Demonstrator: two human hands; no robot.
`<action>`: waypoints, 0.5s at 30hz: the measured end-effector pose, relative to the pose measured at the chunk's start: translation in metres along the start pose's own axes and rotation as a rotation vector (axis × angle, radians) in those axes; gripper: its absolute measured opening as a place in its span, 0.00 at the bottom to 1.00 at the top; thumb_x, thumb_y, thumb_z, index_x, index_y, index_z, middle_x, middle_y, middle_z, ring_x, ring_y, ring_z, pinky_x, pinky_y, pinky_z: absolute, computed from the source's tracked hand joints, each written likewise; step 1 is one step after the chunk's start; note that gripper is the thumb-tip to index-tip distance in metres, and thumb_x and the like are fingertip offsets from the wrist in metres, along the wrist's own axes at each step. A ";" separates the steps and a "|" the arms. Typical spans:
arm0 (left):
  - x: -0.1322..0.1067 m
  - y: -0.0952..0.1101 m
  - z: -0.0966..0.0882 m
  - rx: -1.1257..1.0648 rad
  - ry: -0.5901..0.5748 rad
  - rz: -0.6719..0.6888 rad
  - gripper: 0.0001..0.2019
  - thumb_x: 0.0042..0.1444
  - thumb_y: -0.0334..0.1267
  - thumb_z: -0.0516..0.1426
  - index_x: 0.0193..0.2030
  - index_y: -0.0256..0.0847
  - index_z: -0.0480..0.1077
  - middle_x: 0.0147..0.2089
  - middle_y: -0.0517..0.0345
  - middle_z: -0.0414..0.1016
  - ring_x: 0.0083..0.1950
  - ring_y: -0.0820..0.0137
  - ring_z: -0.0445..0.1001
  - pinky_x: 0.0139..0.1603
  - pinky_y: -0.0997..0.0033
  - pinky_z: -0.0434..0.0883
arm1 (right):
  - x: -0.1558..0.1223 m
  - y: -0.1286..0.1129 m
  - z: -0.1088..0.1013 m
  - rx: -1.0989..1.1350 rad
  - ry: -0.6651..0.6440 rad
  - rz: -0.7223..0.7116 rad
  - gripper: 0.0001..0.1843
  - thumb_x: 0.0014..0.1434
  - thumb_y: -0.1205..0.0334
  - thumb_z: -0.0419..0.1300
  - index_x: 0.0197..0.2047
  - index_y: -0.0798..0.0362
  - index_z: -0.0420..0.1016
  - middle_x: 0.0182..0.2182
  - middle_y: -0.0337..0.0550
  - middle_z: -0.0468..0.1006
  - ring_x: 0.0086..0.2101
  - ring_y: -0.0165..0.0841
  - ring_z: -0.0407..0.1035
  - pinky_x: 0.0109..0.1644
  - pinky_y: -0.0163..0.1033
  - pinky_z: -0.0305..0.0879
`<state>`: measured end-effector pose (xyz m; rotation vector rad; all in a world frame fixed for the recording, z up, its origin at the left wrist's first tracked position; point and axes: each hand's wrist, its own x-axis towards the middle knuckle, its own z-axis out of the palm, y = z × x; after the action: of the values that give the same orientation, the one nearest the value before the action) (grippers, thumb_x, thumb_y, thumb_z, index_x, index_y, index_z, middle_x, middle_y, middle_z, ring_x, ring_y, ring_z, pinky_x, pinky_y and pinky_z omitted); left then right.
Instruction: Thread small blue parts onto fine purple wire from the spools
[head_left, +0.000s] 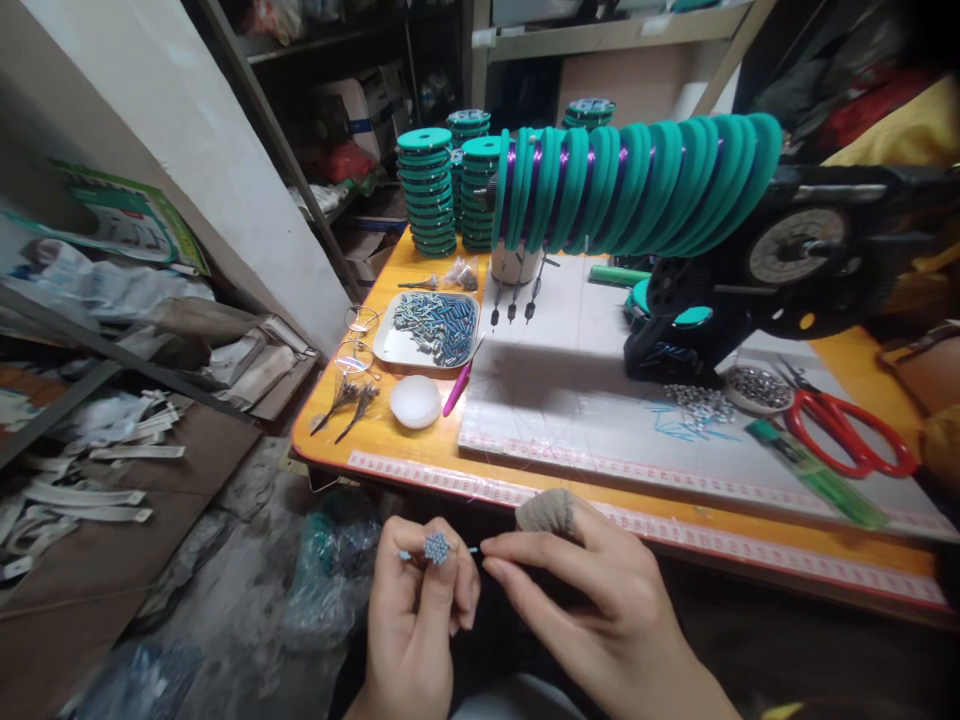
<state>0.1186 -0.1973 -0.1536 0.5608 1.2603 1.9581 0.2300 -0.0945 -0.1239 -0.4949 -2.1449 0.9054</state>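
Observation:
My left hand [416,620] is closed in front of the table edge, pinching a small bundle of silvery blue-tipped pieces [436,547] between thumb and fingers. My right hand [592,610] is beside it, fingers curled, its fingertips pinched at a thin blue strand [472,549] that sticks out of the bundle. A tan cloth cap [546,511] covers that hand's thumb tip. Both hands hang below the orange table [390,440], over the floor.
On the table lie a white tray of blue and silver pieces [427,330], a white dish [415,401], a pink tool [457,388], red scissors [847,425], a white mat [585,400] and a black machine carrying teal spools [637,185]. Stacked teal spools [425,190] stand behind. Cluttered shelves fill the left.

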 end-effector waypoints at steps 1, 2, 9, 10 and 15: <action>0.000 0.000 0.000 0.000 -0.004 0.003 0.10 0.70 0.39 0.53 0.35 0.45 0.61 0.26 0.66 0.65 0.25 0.77 0.63 0.24 0.80 0.60 | 0.000 0.000 0.000 0.004 0.004 0.004 0.08 0.61 0.72 0.65 0.40 0.52 0.82 0.29 0.40 0.77 0.30 0.30 0.73 0.33 0.35 0.70; 0.000 -0.001 0.000 0.001 -0.009 0.007 0.10 0.70 0.39 0.53 0.35 0.44 0.61 0.26 0.66 0.65 0.25 0.77 0.63 0.25 0.80 0.60 | 0.000 0.000 0.001 0.012 0.014 0.008 0.08 0.61 0.72 0.65 0.41 0.52 0.83 0.29 0.40 0.77 0.30 0.30 0.73 0.33 0.35 0.70; -0.003 -0.006 0.004 -0.007 -0.050 -0.003 0.11 0.71 0.40 0.52 0.35 0.44 0.61 0.25 0.67 0.65 0.25 0.79 0.62 0.24 0.81 0.58 | 0.001 0.005 0.004 0.178 0.088 0.057 0.07 0.60 0.70 0.68 0.42 0.52 0.84 0.31 0.39 0.79 0.30 0.27 0.74 0.32 0.30 0.70; -0.004 -0.006 0.004 -0.011 -0.048 -0.014 0.11 0.71 0.40 0.53 0.35 0.44 0.61 0.25 0.67 0.65 0.25 0.79 0.62 0.24 0.81 0.58 | 0.001 0.005 0.003 0.190 0.085 0.057 0.07 0.60 0.70 0.68 0.41 0.52 0.84 0.31 0.39 0.80 0.30 0.27 0.74 0.32 0.30 0.71; -0.005 -0.007 0.005 -0.027 -0.029 -0.044 0.11 0.69 0.41 0.55 0.34 0.43 0.61 0.25 0.67 0.65 0.25 0.79 0.63 0.24 0.80 0.57 | 0.003 0.001 0.003 0.152 0.054 0.039 0.06 0.61 0.71 0.66 0.40 0.52 0.83 0.29 0.38 0.78 0.28 0.27 0.73 0.30 0.31 0.69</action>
<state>0.1276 -0.1968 -0.1574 0.5426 1.2168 1.9211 0.2255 -0.0936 -0.1247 -0.4808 -2.0060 1.0555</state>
